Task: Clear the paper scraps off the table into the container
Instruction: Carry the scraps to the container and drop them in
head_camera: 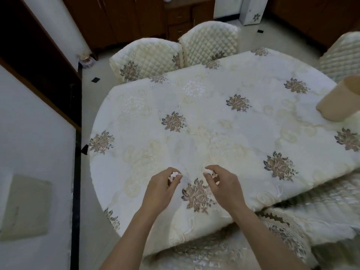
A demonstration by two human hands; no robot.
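White paper scraps [174,175] sit bunched in the left hand [161,189], grip pinched round them with fingers curled. Right hand [222,186] pinches a second wad [209,171] the same way, thumb and fingertips closed on it. Both hands hover close together just over the near end of the table [214,117], above the flowered tablecloth [196,193]. Can't spot loose scraps elsewhere on the cloth, but white on cream would be hard to see. Beige container [339,100] is well apart at the far right of the table, partly cut off by the frame edge. Paper looks very light, soft and crushable, not fragile. Small bits would likely slip out between fingers or drift if dropped from high up. Best to keep each wad balled tight, hold the whole clump rather than a corner, and let go low over the container mouth. Quilted chairs [148,59] stand behind the table
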